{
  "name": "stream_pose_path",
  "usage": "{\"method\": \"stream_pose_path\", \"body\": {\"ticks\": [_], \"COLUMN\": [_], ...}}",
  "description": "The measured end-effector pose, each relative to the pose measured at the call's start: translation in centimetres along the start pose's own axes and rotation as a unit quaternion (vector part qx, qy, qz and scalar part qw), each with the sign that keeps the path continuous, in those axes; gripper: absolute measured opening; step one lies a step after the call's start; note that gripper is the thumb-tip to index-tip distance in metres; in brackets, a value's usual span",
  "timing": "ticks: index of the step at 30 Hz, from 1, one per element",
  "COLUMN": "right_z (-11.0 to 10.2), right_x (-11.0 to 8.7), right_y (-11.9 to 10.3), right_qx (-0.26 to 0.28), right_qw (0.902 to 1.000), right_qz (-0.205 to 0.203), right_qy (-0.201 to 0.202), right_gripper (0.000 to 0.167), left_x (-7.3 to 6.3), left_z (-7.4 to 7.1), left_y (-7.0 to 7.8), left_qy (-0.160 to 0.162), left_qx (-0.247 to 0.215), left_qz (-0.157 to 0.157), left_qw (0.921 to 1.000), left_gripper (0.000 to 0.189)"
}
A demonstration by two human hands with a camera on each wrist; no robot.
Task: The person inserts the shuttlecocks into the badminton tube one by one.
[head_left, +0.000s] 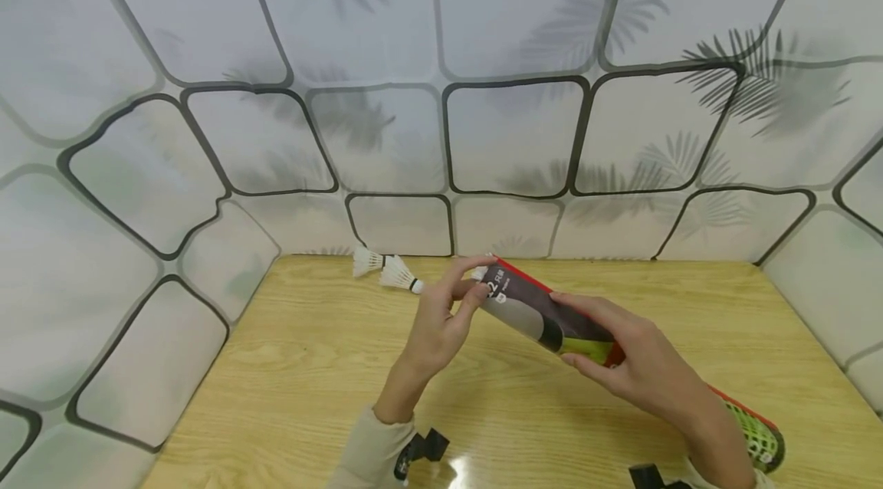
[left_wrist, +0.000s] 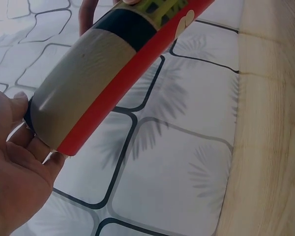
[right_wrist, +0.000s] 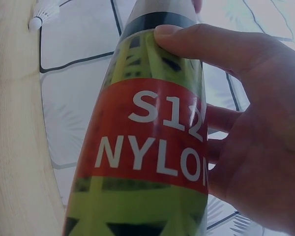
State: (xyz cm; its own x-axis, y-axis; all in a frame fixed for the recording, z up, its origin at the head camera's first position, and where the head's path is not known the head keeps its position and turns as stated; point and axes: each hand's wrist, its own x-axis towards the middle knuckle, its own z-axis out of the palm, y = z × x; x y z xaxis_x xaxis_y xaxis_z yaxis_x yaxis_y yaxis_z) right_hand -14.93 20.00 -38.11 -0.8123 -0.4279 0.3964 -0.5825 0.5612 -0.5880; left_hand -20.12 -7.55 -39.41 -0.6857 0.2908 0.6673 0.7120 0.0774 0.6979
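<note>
A long shuttlecock tube [head_left: 517, 305], printed grey, red and green, slants across the middle of the head view. My right hand [head_left: 645, 359] grips it around its middle, and its thumb lies over the green band in the right wrist view, above the "NYLON" lettering [right_wrist: 137, 157]. At the tube's upper left end, my left hand [head_left: 438, 324] holds the rim between thumb and fingers. Something white shows at that end between the fingers; what it is cannot be made out. The right forearm hides part of the tube's lower half.
Two white shuttlecocks, one farther left [head_left: 368, 262] and one nearer the left hand [head_left: 400, 275], lie at the back edge of the wooden table [head_left: 290, 366]. A patterned wall covering [head_left: 510, 136] rises behind the table and along its sides.
</note>
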Motion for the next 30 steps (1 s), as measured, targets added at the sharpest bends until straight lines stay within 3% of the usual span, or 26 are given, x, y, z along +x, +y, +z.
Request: {"method": "stream_pose_path", "body": {"ticks": [10,19,30], "right_z": [0.3,0.5,0.6], "right_x": [0.0,0.2,0.2], "right_y": [0.3,0.8,1.3], "right_qx": [-0.003,-0.023,-0.041], "right_qw": [1.0000,0.9997,0.9990], "right_qz": [0.001,-0.008,-0.011], "right_qy": [-0.001,0.010,0.015], "right_gripper": [0.070,0.071,0.074], "left_x": [0.0,0.1,-0.3], "left_z": [-0.2,-1.5,-4.1], "left_y": [-0.2,-0.8,-2.9], "left_qy": [0.005,0.058,0.104], "left_qx": [-0.008,-0.023,0.000], "left_qz": [-0.014,-0.019,-0.038], "left_qw": [0.9999,0.9979,0.9938], "left_gripper": [0.032,0.024,0.018]}}
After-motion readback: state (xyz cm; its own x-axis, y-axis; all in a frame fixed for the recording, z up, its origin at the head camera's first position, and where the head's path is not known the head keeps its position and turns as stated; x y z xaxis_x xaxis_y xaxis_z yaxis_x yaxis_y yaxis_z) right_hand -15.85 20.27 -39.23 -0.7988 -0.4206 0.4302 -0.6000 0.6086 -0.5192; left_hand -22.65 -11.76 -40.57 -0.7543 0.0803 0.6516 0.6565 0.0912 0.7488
